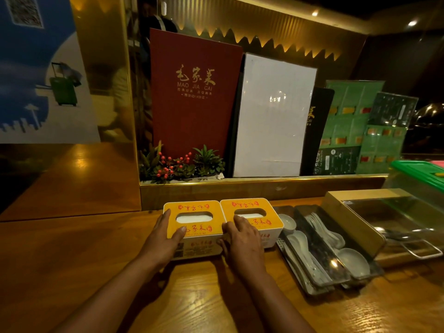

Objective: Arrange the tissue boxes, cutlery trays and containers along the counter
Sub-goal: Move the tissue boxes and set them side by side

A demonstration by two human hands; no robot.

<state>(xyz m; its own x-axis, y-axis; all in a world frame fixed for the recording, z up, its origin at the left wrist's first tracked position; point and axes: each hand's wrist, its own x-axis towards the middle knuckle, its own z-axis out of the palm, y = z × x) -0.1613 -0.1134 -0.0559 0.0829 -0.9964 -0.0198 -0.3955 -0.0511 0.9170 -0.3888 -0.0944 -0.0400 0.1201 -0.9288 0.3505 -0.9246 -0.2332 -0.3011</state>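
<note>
Hands on tissue boxes at bench back edge — left hand (165, 236) fingers spread gripping left box (192, 227), right hand (242, 239) fingers spread over right box (252, 217).

The counter (72, 272) at lower left is glossy grained wood. The tissue boxes (194, 227) look smooth plastic. The spoons (353, 260) at right are shiny ceramic.

Two yellow-topped tissue boxes side by side on a wooden counter (72, 272).
Left hand (165, 236) laid on left tissue box (194, 225), right hand (242, 239) on right tissue box (252, 217); cutlery trays (319, 258) with white spoons (323, 228) just beside, right.
</note>
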